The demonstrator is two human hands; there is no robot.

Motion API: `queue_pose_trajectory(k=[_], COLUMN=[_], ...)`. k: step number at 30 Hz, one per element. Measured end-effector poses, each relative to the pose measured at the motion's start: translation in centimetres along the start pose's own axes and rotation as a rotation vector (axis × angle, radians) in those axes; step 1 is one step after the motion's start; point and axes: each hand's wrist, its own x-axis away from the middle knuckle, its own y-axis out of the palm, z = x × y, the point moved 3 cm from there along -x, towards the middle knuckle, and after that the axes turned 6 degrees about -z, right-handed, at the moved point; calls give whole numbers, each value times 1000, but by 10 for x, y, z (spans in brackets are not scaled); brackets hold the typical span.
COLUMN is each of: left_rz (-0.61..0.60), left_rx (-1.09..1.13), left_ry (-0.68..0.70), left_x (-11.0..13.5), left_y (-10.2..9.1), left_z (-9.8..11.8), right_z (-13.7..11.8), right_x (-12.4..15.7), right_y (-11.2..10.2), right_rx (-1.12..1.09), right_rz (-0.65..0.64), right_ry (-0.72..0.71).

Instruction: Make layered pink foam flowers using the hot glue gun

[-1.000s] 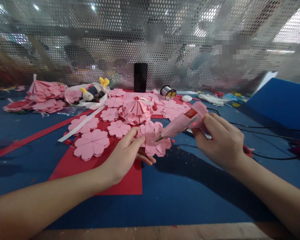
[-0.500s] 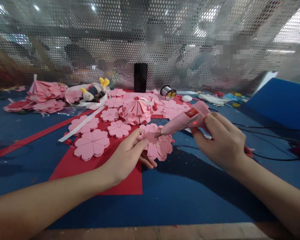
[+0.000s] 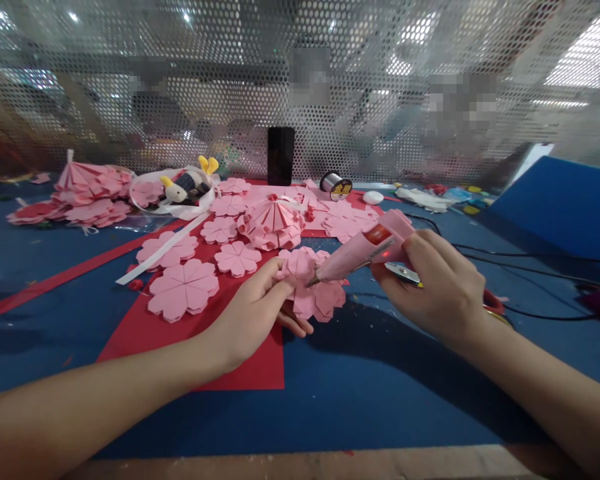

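Pink paper flower (image 3: pixel 321 299) sits at ctr. of frame, pinched in L hand (image 3: pixel 253 310); R hand (image 3: pixel 440 287) grips glue gun (image 3: pixel 357 252), upper right of it. Nozzle (image 3: pixel 314 280) is slightly lower vs. a moment ago, so gluing seems still in progress.

At frame centre, pink colours both the scalloped paper flower (image 3: pixel 325 301) and the tapered plastic glue gun (image 3: pixel 353 255), whose rectangular label (image 3: pixel 377 234) is orange-red. Lower left of centre, the flat paper sheet (image 3: pixel 260 363) is solid red against a deep blue tabletop (image 3: pixel 355 407). In the upper frame, a rectangular black phone (image 3: pixel 281 157) contrasts with a silver-grey metal panel (image 3: pixel 220 87) patterned with round holes. The angular board (image 3: pixel 565 213) at far right is plain blue.
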Motion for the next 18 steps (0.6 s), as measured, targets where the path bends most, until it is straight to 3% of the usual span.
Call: queue_pose_trajectory(k=[18], left_rz=[65], left_rx=[103], left_ry=[-33], left_x=[-2], left_y=[0], left_z=[2], right_z=[12], right_x=[0], right_y=[-3], right_rx=[48], right_rz=[73], right_ry=[-101])
